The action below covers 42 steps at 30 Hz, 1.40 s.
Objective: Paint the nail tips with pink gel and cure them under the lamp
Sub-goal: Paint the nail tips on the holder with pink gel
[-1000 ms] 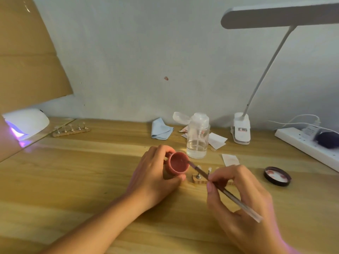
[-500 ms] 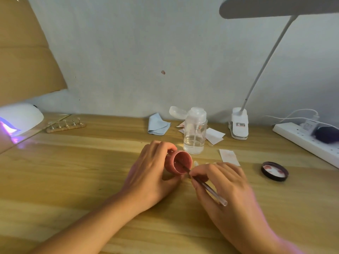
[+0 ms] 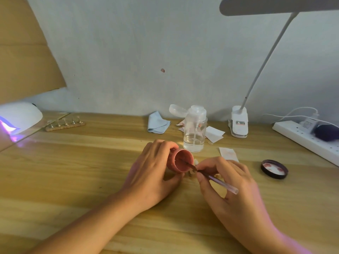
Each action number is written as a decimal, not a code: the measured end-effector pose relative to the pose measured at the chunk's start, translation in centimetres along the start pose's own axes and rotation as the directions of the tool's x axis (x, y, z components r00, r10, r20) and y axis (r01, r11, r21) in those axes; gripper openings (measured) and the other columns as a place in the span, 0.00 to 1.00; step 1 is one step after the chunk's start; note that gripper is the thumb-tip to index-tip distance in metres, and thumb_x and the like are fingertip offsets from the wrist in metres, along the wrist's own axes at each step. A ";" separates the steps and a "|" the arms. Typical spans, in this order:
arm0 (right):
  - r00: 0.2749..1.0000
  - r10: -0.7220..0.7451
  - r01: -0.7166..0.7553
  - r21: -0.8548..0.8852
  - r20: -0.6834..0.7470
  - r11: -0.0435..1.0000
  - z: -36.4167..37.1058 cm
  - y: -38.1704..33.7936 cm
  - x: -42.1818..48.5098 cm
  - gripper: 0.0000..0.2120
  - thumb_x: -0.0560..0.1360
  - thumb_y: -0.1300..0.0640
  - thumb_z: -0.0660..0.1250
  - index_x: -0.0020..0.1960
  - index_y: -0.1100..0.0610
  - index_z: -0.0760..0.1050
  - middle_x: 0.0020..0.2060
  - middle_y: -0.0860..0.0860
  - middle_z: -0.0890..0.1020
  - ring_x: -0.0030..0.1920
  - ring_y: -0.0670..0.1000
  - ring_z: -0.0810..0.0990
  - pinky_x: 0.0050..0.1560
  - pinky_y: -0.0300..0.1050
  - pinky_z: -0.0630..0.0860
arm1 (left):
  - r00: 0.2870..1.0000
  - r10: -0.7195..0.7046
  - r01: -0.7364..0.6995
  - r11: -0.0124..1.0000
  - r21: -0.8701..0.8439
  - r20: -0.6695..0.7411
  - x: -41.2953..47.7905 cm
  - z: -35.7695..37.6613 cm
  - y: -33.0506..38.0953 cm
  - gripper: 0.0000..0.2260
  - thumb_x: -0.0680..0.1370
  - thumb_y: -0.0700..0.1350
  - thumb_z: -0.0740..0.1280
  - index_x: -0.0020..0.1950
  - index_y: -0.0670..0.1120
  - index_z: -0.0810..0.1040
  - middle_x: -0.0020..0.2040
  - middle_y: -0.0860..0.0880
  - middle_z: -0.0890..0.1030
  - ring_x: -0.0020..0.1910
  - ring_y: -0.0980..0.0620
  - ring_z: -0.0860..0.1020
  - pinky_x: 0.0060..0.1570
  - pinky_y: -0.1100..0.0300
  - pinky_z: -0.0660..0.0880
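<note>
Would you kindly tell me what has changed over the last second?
The right hand moved left, carrying the brush so its tip, beside the rim a second ago, now dips inside the pink gel pot. The left hand tipped the pot's mouth further toward the brush. Both grips held; nothing was let go. The lid, pump bottle and curing lamp stayed put.

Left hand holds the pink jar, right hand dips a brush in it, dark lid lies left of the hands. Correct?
No: the head view shows the dark lid right of the right hand. Left hand, pink jar and brush are as stated.
</note>
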State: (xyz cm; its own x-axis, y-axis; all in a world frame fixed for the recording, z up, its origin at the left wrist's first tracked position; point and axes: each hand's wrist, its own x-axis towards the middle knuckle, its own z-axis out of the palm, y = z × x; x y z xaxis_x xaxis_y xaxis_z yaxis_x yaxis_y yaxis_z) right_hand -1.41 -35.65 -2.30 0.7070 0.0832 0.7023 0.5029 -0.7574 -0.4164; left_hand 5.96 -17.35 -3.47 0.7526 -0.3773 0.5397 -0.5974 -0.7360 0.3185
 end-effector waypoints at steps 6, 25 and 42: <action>0.992 0.119 -0.109 0.207 -0.039 0.972 -0.6 -0.6 -0.1 0.09 0.72 0.54 0.69 0.53 0.47 0.77 0.40 0.36 0.84 0.48 0.43 0.81 0.48 0.48 0.73 | 0.992 -0.118 0.120 0.991 -0.055 0.033 0.2 0.0 -0.1 0.22 0.73 0.60 0.68 0.63 0.57 0.66 0.57 0.59 0.78 0.57 0.57 0.74 0.55 0.61 0.69; 0.733 0.653 -0.491 0.813 0.191 0.313 -0.8 0.6 0.9 0.09 0.77 0.66 0.60 0.43 0.58 0.78 0.37 0.57 0.83 0.32 0.53 0.80 0.38 0.44 0.80 | 0.991 0.116 -0.115 0.993 0.029 -0.071 0.0 -0.8 2.7 0.06 0.75 0.48 0.71 0.49 0.53 0.77 0.48 0.59 0.78 0.45 0.59 0.75 0.42 0.64 0.72; 0.703 0.690 -0.485 0.826 0.175 0.285 -0.5 0.7 1.3 0.09 0.75 0.68 0.60 0.40 0.60 0.76 0.31 0.54 0.76 0.27 0.49 0.71 0.59 0.65 0.75 | 0.953 -0.242 0.291 0.901 -0.322 0.184 0.7 2.2 3.3 0.06 0.74 0.52 0.74 0.45 0.59 0.77 0.35 0.59 0.75 0.33 0.61 0.72 0.35 0.62 0.64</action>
State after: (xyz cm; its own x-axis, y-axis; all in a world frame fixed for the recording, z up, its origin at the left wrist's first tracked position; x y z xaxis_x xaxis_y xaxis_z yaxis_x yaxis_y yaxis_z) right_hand -0.35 -36.38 -1.44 0.9305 -0.3507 0.1055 0.2112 0.2787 -0.9369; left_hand 5.13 -21.28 -3.81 0.9125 -0.2846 0.2939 -0.4084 -0.5921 0.6947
